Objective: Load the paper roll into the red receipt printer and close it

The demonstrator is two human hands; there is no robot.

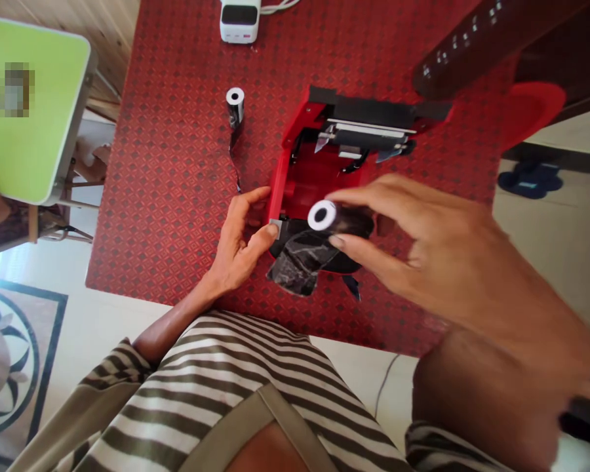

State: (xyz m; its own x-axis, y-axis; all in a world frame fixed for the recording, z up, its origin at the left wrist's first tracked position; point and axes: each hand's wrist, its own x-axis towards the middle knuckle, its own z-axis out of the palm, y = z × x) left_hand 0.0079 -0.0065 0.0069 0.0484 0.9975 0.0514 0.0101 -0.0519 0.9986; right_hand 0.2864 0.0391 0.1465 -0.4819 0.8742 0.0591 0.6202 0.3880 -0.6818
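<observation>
Roll pinched over a red printer

The right hand grips a dark paper roll between thumb and fingertips, just above the open red printer. The left hand stays open, its thumb and fingers spread against the printer's front edge. A loose paper tail droops over that edge. So light a pinch could let the roll slip and unwind, and the tail could snag or crease on the edge

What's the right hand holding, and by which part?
A black paper roll with white core, pinched by its outer wall between the right hand's thumb and forefinger.
</observation>
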